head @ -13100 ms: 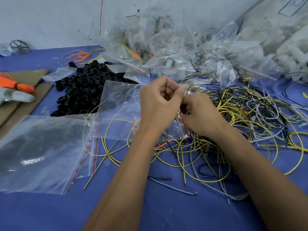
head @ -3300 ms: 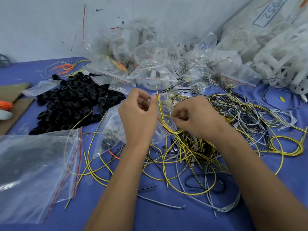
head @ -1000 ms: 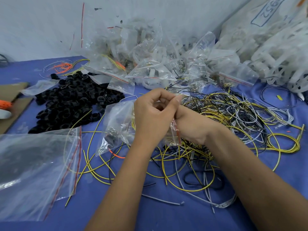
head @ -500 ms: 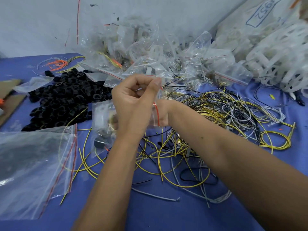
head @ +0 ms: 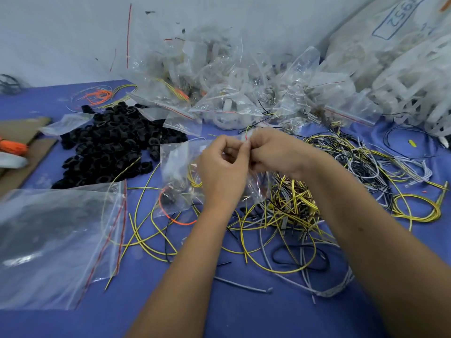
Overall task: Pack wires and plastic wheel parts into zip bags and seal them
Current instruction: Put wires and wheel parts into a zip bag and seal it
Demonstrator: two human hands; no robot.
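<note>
Above a blue tabletop (head: 244,313) by a white wall, 2 hands — left hand (head: 223,170) and right hand (head: 275,152) — pinch 1 zip bag (head: 180,172) by its red-striped top; loose wires (head: 305,203) and black wheel parts (head: 109,145) lie beside it — too many to count.

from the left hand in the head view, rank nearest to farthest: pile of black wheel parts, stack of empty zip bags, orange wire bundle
1. pile of black wheel parts, to the left of the left hand.
2. stack of empty zip bags, lower left.
3. orange wire bundle, at the far left edge.
</note>
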